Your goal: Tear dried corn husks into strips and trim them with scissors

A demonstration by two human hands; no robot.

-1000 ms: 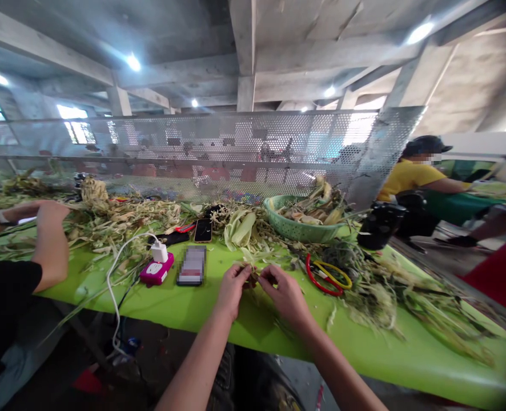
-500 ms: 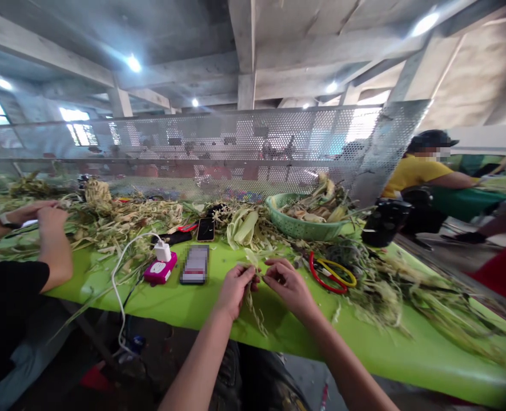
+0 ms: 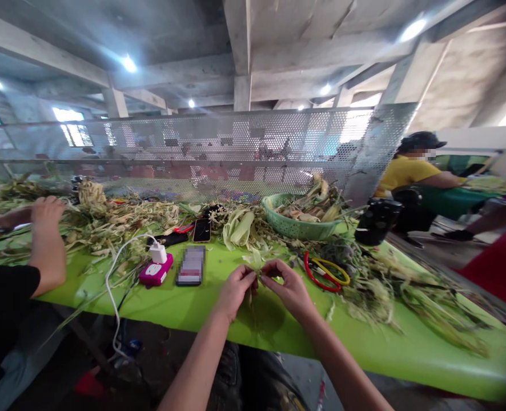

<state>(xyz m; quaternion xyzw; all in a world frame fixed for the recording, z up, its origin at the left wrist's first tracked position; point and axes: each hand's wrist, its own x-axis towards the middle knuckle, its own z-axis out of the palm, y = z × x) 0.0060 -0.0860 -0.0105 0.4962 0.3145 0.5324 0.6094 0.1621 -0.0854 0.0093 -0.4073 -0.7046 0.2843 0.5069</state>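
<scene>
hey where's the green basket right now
In the head view, the green basket sits right of centre on the green table's far side, beyond the right hand, between the pale husks and the black container.

Behind the plastic colander [image 3: 303,229] stands a perforated metal screen [image 3: 219,131]. Left of it lie papery corn husks [image 3: 239,229]; beneath it spreads a smooth, glossy tabletop [image 3: 184,305].

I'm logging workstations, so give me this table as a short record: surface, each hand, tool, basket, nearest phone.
surface: glossy lime-green table
left: bare left hand pinching pale-green leafy strip
right: bare right hand at that strip, contact unclear
tool: red-and-yellow looped handles, right of the right hand
basket: round green plastic basket holding dry-looking plant material
nearest phone: dark-edged rectangular phone, screen blurred, beside magenta socket box
</scene>
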